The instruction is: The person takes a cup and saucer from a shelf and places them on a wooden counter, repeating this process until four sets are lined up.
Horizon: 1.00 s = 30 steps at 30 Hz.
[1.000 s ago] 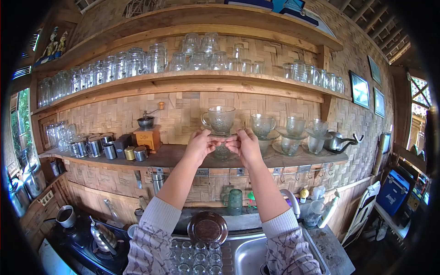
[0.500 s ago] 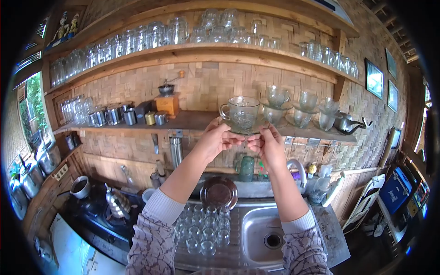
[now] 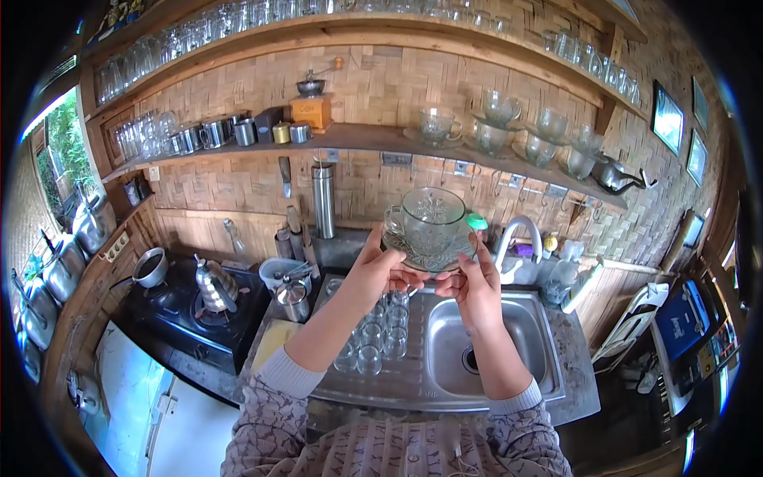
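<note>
Both hands hold a clear glass saucer with a patterned glass cup [image 3: 433, 211] standing on it, above the sink's drainboard. My left hand [image 3: 383, 270] pinches the left edge of the saucer [image 3: 421, 258], thumb on top and fingers underneath. On the other side my right hand [image 3: 474, 285] grips the right edge the same way. Behind and above, a similar glass cup [image 3: 439, 126] sits on a saucer on the middle shelf. To its right are stacked cups and saucers [image 3: 494, 126].
Upturned glasses [image 3: 372, 338] stand on the drainboard left of the steel sink [image 3: 493, 381]. A white faucet [image 3: 520, 238] rises behind it. Leftward are a stove [image 3: 171, 314] with a kettle [image 3: 213, 286] and a pan [image 3: 151, 268]. Knives and hooks hang below the wooden shelf [image 3: 358, 137].
The cup and saucer in my hands have come down from shelf height to above the drainboard. My view has tilted downward, and the cup on the shelf behind now shows.
</note>
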Tool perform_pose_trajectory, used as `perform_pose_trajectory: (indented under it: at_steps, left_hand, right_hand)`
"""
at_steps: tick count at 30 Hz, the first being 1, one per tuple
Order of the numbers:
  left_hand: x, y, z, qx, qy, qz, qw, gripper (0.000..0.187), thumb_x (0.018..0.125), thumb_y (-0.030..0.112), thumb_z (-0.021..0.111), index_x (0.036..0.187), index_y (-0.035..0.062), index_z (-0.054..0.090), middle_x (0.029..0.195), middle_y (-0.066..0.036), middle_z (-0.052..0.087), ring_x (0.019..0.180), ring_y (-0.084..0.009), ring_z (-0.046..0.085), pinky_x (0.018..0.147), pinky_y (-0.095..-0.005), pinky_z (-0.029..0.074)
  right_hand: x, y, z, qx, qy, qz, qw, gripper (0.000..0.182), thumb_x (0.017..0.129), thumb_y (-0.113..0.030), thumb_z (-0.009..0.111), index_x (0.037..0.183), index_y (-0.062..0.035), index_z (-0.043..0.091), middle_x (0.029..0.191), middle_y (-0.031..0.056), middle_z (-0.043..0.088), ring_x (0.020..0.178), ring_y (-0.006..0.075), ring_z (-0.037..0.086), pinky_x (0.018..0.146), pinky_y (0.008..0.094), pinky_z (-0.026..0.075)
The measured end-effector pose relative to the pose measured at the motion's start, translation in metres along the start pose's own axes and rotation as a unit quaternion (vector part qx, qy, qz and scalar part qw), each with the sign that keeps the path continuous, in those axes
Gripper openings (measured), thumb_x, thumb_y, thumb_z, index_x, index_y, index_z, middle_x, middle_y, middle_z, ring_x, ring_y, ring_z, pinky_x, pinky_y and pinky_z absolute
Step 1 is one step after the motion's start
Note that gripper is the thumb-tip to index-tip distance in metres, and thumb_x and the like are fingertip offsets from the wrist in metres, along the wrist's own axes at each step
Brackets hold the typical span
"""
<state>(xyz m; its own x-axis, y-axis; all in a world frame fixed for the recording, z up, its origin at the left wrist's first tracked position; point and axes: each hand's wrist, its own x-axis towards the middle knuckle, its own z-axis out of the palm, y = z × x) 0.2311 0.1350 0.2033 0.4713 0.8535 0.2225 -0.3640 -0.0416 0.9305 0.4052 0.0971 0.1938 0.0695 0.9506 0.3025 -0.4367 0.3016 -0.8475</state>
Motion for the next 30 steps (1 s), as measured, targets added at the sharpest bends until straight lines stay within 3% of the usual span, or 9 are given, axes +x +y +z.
perform_pose_trajectory:
  at_steps: [2,9,10,15,17,24,30]
  left_hand:
    - [-0.018,-0.01,0.003,-0.002,0.018,-0.008,1.0,0.051,0.087,0.015,0.037,0.131,0.0134,0.012,0.083,-0.018,0.062,0.066,-0.0194,0.063,0.053,-0.0239,0.046]
    - [-0.077,-0.041,0.015,0.011,0.064,-0.036,0.997,0.055,0.087,0.011,0.037,0.134,0.0167,0.007,0.089,-0.015,0.06,0.063,-0.0188,0.063,0.048,-0.0216,0.046]
    - [-0.084,-0.048,0.013,0.025,0.067,-0.041,0.997,0.059,0.082,0.009,0.036,0.134,0.015,0.008,0.084,-0.018,0.062,0.062,-0.0205,0.061,0.053,-0.0248,0.045]
    - [-0.119,-0.072,0.009,0.031,0.086,-0.08,0.993,0.059,0.083,0.009,0.036,0.134,0.0169,0.007,0.088,-0.018,0.061,0.062,-0.0192,0.061,0.053,-0.0249,0.045]
    - [-0.132,-0.078,0.005,0.003,0.058,-0.086,0.995,0.069,0.086,0.002,0.034,0.137,0.0188,-0.009,0.095,-0.016,0.059,0.064,-0.0202,0.063,0.052,-0.0247,0.048]
    - [-0.164,-0.092,-0.007,-0.023,0.039,-0.129,0.991,0.067,0.087,0.004,0.033,0.136,0.0155,-0.012,0.085,-0.017,0.062,0.065,-0.0191,0.063,0.055,-0.0233,0.047]
    - [-0.17,-0.092,-0.01,-0.021,0.011,-0.15,0.988,0.068,0.087,0.004,0.032,0.136,0.0158,-0.014,0.086,-0.019,0.062,0.065,-0.0191,0.062,0.056,-0.0236,0.046]
  right_hand:
    - [-0.017,0.008,-0.003,-0.008,-0.002,0.014,1.0,0.057,0.088,-0.016,0.042,0.135,-0.0016,0.014,0.07,0.0134,0.06,0.053,0.0181,0.059,0.052,0.028,0.051]
    - [-0.072,0.026,-0.013,-0.025,0.003,0.088,0.996,0.059,0.085,-0.01,0.043,0.136,-0.0053,0.014,0.068,0.0149,0.06,0.052,0.0215,0.059,0.048,0.03,0.05]
    - [-0.077,0.027,-0.015,-0.019,-0.006,0.105,0.994,0.06,0.084,-0.007,0.043,0.136,-0.0056,0.014,0.069,0.0162,0.06,0.052,0.0229,0.06,0.047,0.0305,0.05]
    - [-0.103,0.036,-0.029,0.005,-0.053,0.172,0.984,0.064,0.085,-0.004,0.043,0.136,-0.0052,0.006,0.073,0.0215,0.06,0.056,0.0262,0.061,0.051,0.031,0.051]
    - [-0.113,0.039,-0.033,0.005,-0.059,0.216,0.975,0.064,0.085,-0.004,0.043,0.136,-0.0029,0.006,0.075,0.0221,0.06,0.056,0.0264,0.061,0.052,0.0304,0.051]
    - [-0.136,0.045,-0.046,-0.018,-0.065,0.285,0.956,0.051,0.086,-0.005,0.044,0.132,0.0022,0.022,0.072,0.0192,0.061,0.058,0.023,0.062,0.055,0.028,0.051]
    - [-0.146,0.046,-0.04,-0.063,-0.03,0.275,0.959,0.043,0.087,-0.008,0.046,0.126,0.0038,0.032,0.07,0.0161,0.061,0.056,0.0188,0.06,0.053,0.0252,0.049]
